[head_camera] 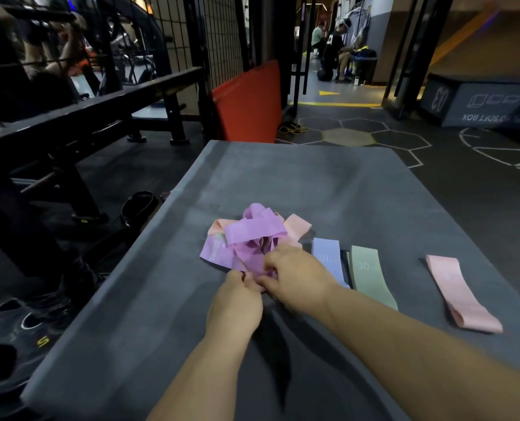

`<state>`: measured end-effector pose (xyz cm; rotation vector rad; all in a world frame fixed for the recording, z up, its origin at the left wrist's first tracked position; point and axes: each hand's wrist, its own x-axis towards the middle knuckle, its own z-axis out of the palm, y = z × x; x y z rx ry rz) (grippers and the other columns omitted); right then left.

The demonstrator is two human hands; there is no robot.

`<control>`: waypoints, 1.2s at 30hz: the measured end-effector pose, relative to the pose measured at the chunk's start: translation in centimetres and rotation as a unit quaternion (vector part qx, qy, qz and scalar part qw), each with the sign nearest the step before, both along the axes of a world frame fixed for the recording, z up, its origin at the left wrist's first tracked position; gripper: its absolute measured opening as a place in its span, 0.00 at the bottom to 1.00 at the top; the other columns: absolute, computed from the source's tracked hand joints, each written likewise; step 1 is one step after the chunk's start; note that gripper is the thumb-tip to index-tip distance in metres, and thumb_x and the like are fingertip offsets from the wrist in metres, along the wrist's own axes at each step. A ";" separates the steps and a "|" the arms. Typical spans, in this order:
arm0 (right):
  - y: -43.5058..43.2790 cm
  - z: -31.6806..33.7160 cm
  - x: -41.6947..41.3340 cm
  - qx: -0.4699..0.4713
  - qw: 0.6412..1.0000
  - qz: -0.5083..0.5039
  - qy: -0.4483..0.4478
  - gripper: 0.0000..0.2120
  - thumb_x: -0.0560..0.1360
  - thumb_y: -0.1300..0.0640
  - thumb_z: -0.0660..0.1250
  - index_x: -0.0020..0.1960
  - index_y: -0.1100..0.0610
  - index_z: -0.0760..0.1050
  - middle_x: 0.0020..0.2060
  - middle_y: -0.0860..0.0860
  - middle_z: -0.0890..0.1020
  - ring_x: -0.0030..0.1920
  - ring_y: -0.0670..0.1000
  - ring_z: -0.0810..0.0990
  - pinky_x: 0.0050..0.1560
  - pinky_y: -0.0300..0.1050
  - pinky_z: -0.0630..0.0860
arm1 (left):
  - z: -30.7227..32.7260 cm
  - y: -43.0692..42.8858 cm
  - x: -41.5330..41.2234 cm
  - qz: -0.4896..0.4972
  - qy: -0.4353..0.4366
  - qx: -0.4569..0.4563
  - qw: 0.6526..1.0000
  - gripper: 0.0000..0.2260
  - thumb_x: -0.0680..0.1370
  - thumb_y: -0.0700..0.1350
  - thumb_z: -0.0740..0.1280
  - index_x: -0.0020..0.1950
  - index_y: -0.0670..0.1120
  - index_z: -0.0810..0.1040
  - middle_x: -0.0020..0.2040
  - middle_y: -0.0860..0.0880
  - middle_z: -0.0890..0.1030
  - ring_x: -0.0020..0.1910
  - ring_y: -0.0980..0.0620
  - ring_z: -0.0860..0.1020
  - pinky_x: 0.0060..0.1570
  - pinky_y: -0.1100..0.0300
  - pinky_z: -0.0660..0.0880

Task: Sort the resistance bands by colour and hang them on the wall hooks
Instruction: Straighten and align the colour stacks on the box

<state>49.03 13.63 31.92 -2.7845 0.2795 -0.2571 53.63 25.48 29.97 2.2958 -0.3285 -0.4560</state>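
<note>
Grey mat [313,183]: three flat, blue band [328,259], green band [371,278], pink band [459,296]; one tangled pile [252,232], left hand [234,305], right hand [295,278] pinching it.

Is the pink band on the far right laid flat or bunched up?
Laid flat. The pink band lies as one smooth strip on the grey mat, apart from the tangled pile.

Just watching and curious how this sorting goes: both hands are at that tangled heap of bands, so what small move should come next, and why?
Probably pull the purple band, pinched by the left hand and right hand, free of the tangled heap and lay it flat. A blue band, green band and pink band already lie singly to its right.
</note>
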 end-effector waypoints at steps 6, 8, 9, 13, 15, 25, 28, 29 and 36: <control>1.8 -0.2 -3.0 0.204 0.973 -0.070 -0.079 0.13 0.73 0.51 0.70 0.33 0.49 0.71 0.30 0.43 0.75 0.33 0.42 0.72 0.37 0.36 0.70 | 0.3 0.1 -0.9 0.034 0.146 -0.151 0.977 0.25 0.78 0.64 0.49 0.51 0.48 0.78 0.38 0.47 0.81 0.36 0.47 0.80 0.36 0.58 0.74; 2.3 -0.3 -4.1 0.258 0.960 -0.076 -0.084 0.11 0.72 0.53 0.72 0.34 0.50 0.72 0.27 0.43 0.74 0.30 0.40 0.71 0.34 0.31 0.66 | 0.8 0.4 -1.3 0.047 0.192 -0.184 0.963 0.22 0.81 0.59 0.51 0.47 0.48 0.79 0.36 0.47 0.80 0.35 0.48 0.79 0.35 0.59 0.74; 2.5 -0.4 -4.7 0.292 0.950 -0.074 -0.085 0.10 0.72 0.55 0.72 0.35 0.52 0.73 0.27 0.43 0.75 0.29 0.39 0.71 0.34 0.31 0.66 | 1.1 0.6 -1.7 0.052 0.215 -0.199 0.955 0.21 0.82 0.58 0.52 0.44 0.49 0.79 0.35 0.47 0.80 0.36 0.48 0.78 0.37 0.58 0.75; 3.3 -0.8 -6.7 0.402 0.911 -0.049 -0.081 0.09 0.70 0.61 0.72 0.42 0.50 0.73 0.33 0.47 0.78 0.34 0.45 0.72 0.40 0.38 0.70 | 1.4 1.3 -3.0 0.059 0.286 -0.256 0.922 0.17 0.82 0.53 0.57 0.41 0.48 0.79 0.29 0.51 0.82 0.31 0.51 0.76 0.36 0.60 0.73; 3.6 -0.5 -7.9 0.412 0.908 -0.047 -0.055 0.14 0.71 0.62 0.71 0.50 0.47 0.72 0.34 0.49 0.77 0.34 0.46 0.71 0.40 0.38 0.70 | 1.6 1.7 -3.8 0.055 0.337 -0.289 0.894 0.14 0.82 0.49 0.58 0.44 0.46 0.80 0.31 0.49 0.83 0.30 0.51 0.78 0.32 0.61 0.72; 1.9 0.3 -14.7 0.471 0.874 -0.113 0.022 0.12 0.75 0.69 0.62 0.44 0.55 0.78 0.31 0.49 0.78 0.31 0.47 0.74 0.37 0.39 0.74 | 2.1 2.0 -6.3 0.146 0.469 -0.431 0.757 0.04 0.78 0.39 0.66 0.51 0.41 0.77 0.42 0.44 0.81 0.41 0.50 0.78 0.38 0.60 0.72; 0.6 0.2 -16.3 0.510 0.845 -0.160 0.023 0.12 0.76 0.70 0.60 0.44 0.56 0.77 0.29 0.51 0.78 0.28 0.48 0.74 0.32 0.38 0.73 | 2.1 2.1 -6.8 0.178 0.455 -0.426 0.762 0.03 0.76 0.38 0.68 0.47 0.45 0.77 0.42 0.48 0.81 0.41 0.52 0.78 0.38 0.62 0.70; 0.1 0.1 -16.8 0.517 0.839 -0.170 0.021 0.12 0.77 0.70 0.60 0.43 0.56 0.76 0.27 0.51 0.77 0.28 0.48 0.74 0.31 0.38 0.71 | 2.0 2.2 -6.8 0.190 0.443 -0.427 0.765 0.03 0.75 0.38 0.68 0.46 0.45 0.77 0.40 0.48 0.82 0.40 0.52 0.77 0.37 0.62 0.70; -2.8 -1.1 -19.5 0.491 0.852 -0.181 0.019 0.07 0.75 0.69 0.64 0.43 0.58 0.73 0.30 0.51 0.74 0.28 0.47 0.74 0.33 0.40 0.69 | 1.5 2.7 -6.8 0.216 0.372 -0.426 0.796 0.06 0.74 0.36 0.69 0.43 0.47 0.78 0.39 0.50 0.81 0.36 0.55 0.77 0.35 0.65 0.68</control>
